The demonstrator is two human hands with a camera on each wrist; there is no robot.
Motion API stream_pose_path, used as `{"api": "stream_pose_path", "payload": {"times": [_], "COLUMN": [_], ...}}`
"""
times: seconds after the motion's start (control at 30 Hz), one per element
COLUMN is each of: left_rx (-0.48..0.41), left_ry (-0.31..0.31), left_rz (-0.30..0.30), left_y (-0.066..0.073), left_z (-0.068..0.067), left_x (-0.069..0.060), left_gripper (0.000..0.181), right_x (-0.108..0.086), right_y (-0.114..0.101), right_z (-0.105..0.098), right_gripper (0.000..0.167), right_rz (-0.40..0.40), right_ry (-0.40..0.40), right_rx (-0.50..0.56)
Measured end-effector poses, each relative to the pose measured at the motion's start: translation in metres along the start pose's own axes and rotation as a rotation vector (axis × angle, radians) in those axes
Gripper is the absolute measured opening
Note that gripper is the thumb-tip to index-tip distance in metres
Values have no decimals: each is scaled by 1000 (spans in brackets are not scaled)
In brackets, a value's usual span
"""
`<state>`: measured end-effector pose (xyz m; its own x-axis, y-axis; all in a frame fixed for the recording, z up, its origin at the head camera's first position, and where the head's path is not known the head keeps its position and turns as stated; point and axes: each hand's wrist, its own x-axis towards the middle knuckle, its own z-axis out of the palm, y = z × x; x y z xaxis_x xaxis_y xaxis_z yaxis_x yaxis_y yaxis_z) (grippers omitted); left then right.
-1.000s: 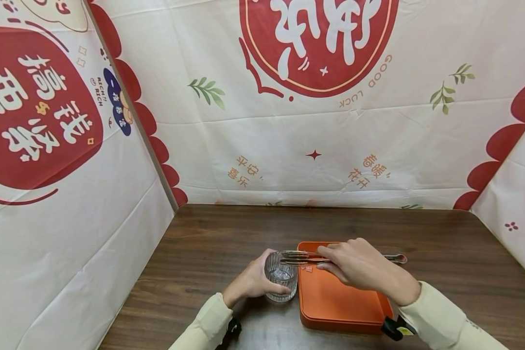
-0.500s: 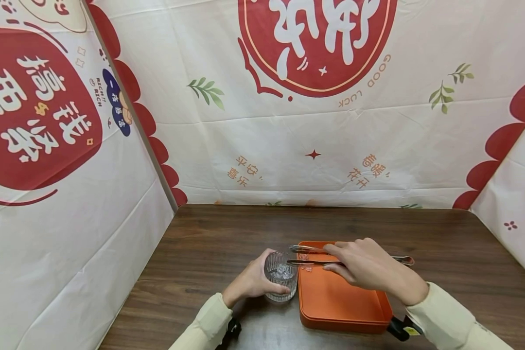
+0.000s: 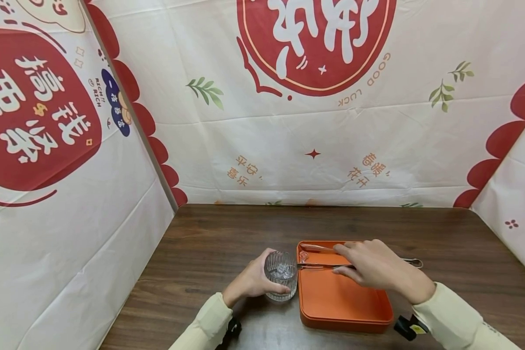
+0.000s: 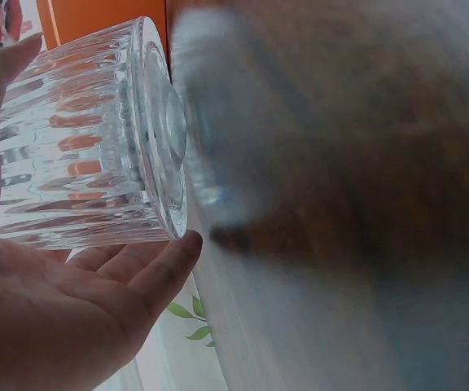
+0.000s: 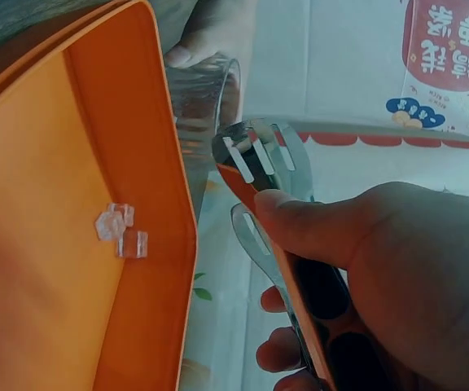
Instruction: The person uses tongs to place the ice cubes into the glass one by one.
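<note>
My left hand holds a clear ribbed glass tumbler upright on the table, just left of an orange tray. Clear pieces like ice cubes show inside it. In the left wrist view, the fingers curve round the side of the tumbler. Over the tray's far part, my right hand grips metal tongs between thumb and fingers. Their slotted tips stand apart with nothing between them. A few small clear cubes lie in a corner of the tray.
Brown wood-grain table surrounds the tray and tumbler. A printed white cloth hangs behind it, with more cloth at both sides. The tray's raised rim stands between its cubes and the tumbler.
My right hand has moved right with the tongs, whose tips have gone from over the tumbler to over the tray. The tongs have spread wider. My left hand and the tumbler have stayed put.
</note>
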<state>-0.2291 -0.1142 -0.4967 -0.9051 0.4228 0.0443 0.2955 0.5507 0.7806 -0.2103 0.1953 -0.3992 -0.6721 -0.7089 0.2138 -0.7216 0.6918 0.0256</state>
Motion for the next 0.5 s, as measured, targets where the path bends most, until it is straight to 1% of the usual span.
{"api": "stream_pose_path", "payload": {"times": [0.2, 0.5], "left_rx": [-2, -17], "left_ry": [0, -5], "left_rz": [-6, -15], "left_y": [0, 1], "left_z": [0, 0], "left_x": [0, 0], "left_gripper": [84, 83], "right_x": [-1, -1], "right_y": [4, 10], "right_z": [4, 19], "right_gripper": [35, 35], "right_rz": [40, 79], "right_ry": [-73, -133], "right_rx": [7, -1]}}
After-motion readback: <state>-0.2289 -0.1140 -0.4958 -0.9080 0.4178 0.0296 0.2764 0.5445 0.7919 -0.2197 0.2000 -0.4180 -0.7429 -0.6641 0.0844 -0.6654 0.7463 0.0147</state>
